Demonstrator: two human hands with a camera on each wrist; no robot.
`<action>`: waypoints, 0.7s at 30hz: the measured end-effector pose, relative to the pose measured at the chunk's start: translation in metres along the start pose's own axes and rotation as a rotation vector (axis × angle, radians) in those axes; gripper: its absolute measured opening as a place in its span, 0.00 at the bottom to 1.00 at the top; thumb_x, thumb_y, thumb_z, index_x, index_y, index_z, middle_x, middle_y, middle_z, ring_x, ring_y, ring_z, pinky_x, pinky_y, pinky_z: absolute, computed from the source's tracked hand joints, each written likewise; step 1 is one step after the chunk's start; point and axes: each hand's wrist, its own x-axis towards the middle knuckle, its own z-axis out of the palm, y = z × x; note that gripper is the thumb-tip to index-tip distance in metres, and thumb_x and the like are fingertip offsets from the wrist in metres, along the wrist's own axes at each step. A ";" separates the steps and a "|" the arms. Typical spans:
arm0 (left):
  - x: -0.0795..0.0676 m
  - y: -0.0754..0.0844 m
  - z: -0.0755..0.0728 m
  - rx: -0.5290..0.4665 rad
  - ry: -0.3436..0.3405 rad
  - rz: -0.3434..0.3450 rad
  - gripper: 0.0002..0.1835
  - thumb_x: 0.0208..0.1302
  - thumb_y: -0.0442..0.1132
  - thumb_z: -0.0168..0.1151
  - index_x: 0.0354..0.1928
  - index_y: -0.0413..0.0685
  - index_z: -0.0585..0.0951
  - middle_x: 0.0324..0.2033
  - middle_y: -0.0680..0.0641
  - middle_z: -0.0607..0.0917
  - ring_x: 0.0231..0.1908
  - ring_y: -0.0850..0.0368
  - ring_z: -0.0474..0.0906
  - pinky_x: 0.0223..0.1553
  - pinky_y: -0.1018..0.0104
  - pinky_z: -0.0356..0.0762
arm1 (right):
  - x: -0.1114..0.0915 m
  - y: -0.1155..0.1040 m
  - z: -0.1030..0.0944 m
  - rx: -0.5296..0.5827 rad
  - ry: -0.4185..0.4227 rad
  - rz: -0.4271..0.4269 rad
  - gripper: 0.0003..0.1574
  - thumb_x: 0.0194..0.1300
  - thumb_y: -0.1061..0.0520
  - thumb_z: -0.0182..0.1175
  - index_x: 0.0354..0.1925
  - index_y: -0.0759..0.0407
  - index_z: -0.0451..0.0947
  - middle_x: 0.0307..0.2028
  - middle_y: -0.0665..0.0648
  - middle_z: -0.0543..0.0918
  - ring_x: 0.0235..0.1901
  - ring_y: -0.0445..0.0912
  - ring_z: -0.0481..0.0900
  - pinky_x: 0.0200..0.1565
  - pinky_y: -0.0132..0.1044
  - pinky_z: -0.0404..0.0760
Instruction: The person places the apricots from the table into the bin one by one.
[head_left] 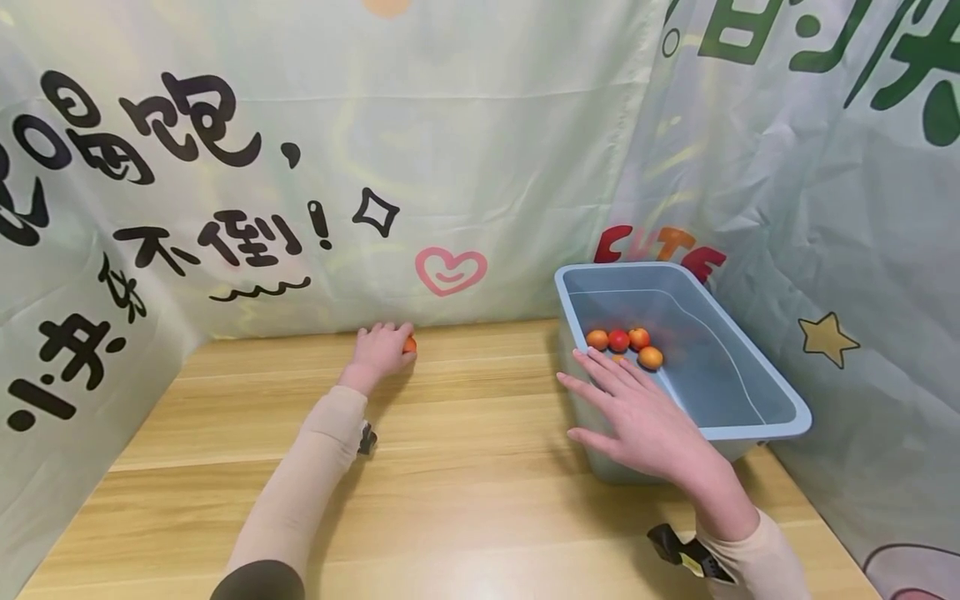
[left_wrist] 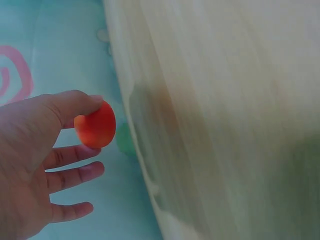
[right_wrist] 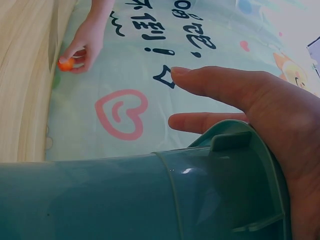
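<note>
At the back edge of the table, my left hand point(head_left: 381, 350) pinches a small orange-red fruit point(head_left: 409, 344) between thumb and forefinger. In the left wrist view this round, smooth fruit point(left_wrist: 96, 125) shows clearly, and the other fingers are spread apart below it. On the right, my right hand point(head_left: 645, 417) is held with straight, spread fingers at the near left rim of a blue-grey plastic bin point(head_left: 750, 358); nothing is in it. Whether its palm touches the rim I cannot tell. Several orange and red fruits point(head_left: 650, 358) lie inside the bin, partly hidden by the right fingers.
A wooden table point(head_left: 465, 467) carries the bin at its right side. Behind and beside it hangs a pale printed cloth point(head_left: 487, 150), which meets the table's back edge. Dark wrist devices point(head_left: 686, 552) sit on both sleeves.
</note>
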 end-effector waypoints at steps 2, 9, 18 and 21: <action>-0.001 0.005 -0.002 -0.004 0.015 0.015 0.19 0.64 0.51 0.61 0.54 0.55 0.74 0.46 0.43 0.81 0.47 0.43 0.76 0.47 0.44 0.69 | 0.000 0.000 0.000 -0.002 0.001 0.000 0.42 0.59 0.36 0.64 0.68 0.47 0.68 0.73 0.58 0.62 0.73 0.57 0.59 0.70 0.57 0.56; -0.004 0.022 -0.011 0.005 0.070 0.050 0.21 0.62 0.51 0.61 0.56 0.55 0.74 0.45 0.44 0.81 0.46 0.44 0.76 0.44 0.48 0.69 | 0.000 0.000 0.000 0.001 0.006 0.001 0.43 0.59 0.37 0.65 0.68 0.47 0.69 0.73 0.58 0.63 0.73 0.57 0.58 0.69 0.59 0.58; -0.007 0.046 -0.019 -0.013 0.138 0.087 0.24 0.61 0.53 0.60 0.59 0.58 0.74 0.48 0.45 0.80 0.48 0.46 0.76 0.45 0.49 0.69 | 0.001 -0.001 0.000 0.007 0.004 0.003 0.43 0.58 0.36 0.66 0.68 0.47 0.69 0.73 0.59 0.63 0.72 0.58 0.60 0.69 0.59 0.57; -0.008 0.054 -0.023 -0.030 0.176 0.104 0.24 0.61 0.53 0.60 0.58 0.58 0.75 0.47 0.45 0.80 0.49 0.46 0.76 0.45 0.49 0.70 | 0.001 -0.001 -0.001 0.014 -0.010 0.009 0.43 0.59 0.37 0.65 0.68 0.48 0.69 0.73 0.58 0.62 0.73 0.57 0.59 0.70 0.60 0.56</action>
